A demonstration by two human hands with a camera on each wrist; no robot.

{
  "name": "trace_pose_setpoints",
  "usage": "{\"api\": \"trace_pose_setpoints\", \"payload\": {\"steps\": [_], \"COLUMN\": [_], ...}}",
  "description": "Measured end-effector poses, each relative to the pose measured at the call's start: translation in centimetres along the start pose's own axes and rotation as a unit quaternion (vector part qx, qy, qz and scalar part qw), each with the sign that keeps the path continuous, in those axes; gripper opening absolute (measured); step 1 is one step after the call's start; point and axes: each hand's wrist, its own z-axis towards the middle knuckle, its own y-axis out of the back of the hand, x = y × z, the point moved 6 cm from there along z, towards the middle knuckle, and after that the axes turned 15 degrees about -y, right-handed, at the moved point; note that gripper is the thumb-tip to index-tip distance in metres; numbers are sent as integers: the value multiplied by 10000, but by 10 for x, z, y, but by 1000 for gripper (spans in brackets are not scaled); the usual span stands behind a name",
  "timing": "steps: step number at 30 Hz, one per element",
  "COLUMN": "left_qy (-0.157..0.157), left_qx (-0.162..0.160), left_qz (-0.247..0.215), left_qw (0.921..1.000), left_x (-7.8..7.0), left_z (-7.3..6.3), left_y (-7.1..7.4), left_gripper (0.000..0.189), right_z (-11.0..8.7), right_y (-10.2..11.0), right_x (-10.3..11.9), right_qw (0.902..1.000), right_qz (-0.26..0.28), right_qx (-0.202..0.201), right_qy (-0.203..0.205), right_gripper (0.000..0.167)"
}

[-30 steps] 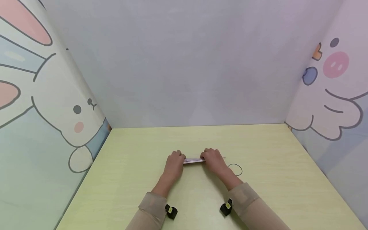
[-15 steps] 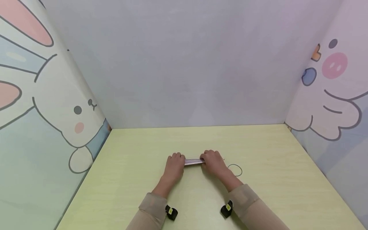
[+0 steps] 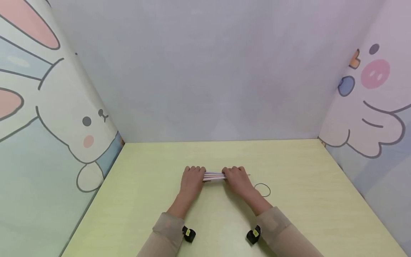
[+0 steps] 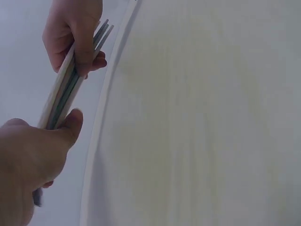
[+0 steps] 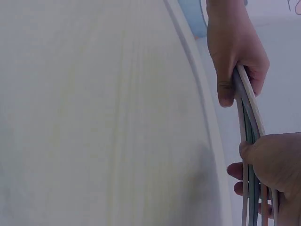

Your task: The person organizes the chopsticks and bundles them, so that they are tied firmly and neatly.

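Note:
A bundle of several thin, pencil-like sticks (image 3: 214, 176) in pale and grey-green tones lies crosswise between my two hands. My left hand (image 3: 191, 184) grips its left end, and my right hand (image 3: 238, 180) grips it nearer the right end. Stick tips poke out beyond the right hand. In the left wrist view, the sticks (image 4: 66, 94) run from the left hand's thumb to the right hand, their ends uneven. The right wrist view shows the sticks (image 5: 247, 115) slightly fanned under the right hand (image 5: 282, 160). Whether they are pencils is unclear.
A thin dark ring (image 3: 262, 190), like an elastic band, lies on the table (image 3: 147, 167) beside the right forearm. Printed walls (image 3: 221, 71) enclose the table at the back and both sides. A small black device (image 3: 188, 234) sits at each wrist.
My left hand has shifted slightly left and up, with the bundle raised a little. The sticks now look more spread, with separate shafts showing. The ring has stayed in place.

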Motion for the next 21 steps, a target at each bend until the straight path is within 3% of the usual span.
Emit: {"api": "trace_pose_setpoints", "payload": {"steps": [5,9,11,13,15,18,19,21], "left_qy": [95,157,285,393,416,153,33,-200], "left_qx": [-1000,-1614,-1949,-2215,-2400,-2658,-2739,-2935], "left_qz": [332,561,617,648,661,757,800,839], "left_qw": [9944,9852,9785,9722,9676,9609,9584,9520], "left_x": [9,12,15,19,22,21,20,18], "left_z": [2,0,-3,-5,-5,-6,-7,-8], "left_y": [13,20,25,29,31,32,33,34], "left_gripper": [31,33,36,40,43,42,40,37], "right_z": [5,11,13,15,16,16,16,16], "right_y": [12,24,32,39,40,37,36,38], "right_x": [3,-8,-18,-28,-37,-44,-45,-47], "right_qw": [9995,9972,9930,9841,9633,9140,8972,8767], "right_qz": [146,148,417,1098,2170,3570,3879,4237], "right_qx": [-289,-604,-851,-1046,-893,-603,-536,-686], "right_qy": [-17,-411,-700,-923,-1302,-1828,-2043,-2172], "right_gripper": [24,40,39,42,47,43,36,22]}}
